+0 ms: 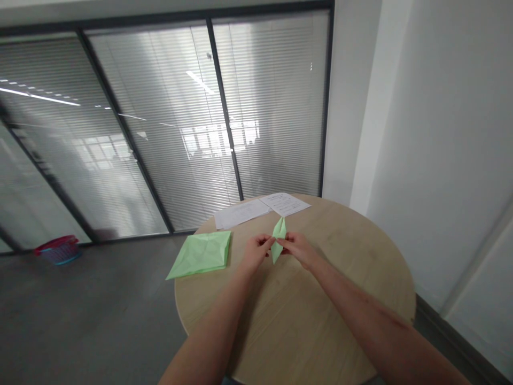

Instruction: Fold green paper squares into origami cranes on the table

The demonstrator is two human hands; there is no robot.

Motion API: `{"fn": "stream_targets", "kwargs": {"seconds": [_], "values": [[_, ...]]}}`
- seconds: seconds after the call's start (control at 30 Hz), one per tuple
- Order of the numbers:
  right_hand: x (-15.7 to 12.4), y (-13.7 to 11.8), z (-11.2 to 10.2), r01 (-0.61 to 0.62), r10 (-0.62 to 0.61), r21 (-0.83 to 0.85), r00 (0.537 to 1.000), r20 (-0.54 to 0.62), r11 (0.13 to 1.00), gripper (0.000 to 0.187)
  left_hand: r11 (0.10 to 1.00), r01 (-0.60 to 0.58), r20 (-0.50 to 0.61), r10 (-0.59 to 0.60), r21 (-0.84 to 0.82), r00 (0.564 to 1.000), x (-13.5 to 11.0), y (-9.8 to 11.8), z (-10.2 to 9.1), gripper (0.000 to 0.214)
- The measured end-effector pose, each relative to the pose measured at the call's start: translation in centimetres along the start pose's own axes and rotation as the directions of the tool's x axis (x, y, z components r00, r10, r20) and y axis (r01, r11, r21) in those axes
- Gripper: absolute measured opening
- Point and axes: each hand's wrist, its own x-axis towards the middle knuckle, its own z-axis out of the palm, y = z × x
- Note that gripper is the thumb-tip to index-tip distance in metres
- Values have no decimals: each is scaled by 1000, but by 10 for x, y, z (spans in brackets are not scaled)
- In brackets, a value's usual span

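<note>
I see the left hand and right hand pinching the folded green paper over the round wooden table, so I'd have both thumbs press evenly, lightly, to spare its creases.

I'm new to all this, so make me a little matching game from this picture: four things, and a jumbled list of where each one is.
1. folded green paper
2. green paper stack
3. white printed papers
4. basket

A. on the floor
B. at the far edge of the table
C. between the left hand and right hand
D. overhanging the table's left edge

Pairs: 1-C, 2-D, 3-B, 4-A
</note>
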Motion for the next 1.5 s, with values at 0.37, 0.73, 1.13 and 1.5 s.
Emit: {"fn": "stream_targets", "kwargs": {"seconds": [0.37,0.73,1.13,1.5], "values": [[-4,-4,1,-8,8,-2,998,57,1000,42,999,5,13,-5,-35,1000,0,3,-3,33],[-8,-4,0,-4,31,-153,984,174,988,29,1000,2,48,-4,26,999,0,12,-13,30],[-3,2,0,66,-21,-332,990,138,941,34,999,31,48,-32,16,998,-4,12,-4,37],[-8,-4,4,66,-1,-305,978,208,950,32,998,10,-102,-17,-67,995,-2,14,-4,28]]}}
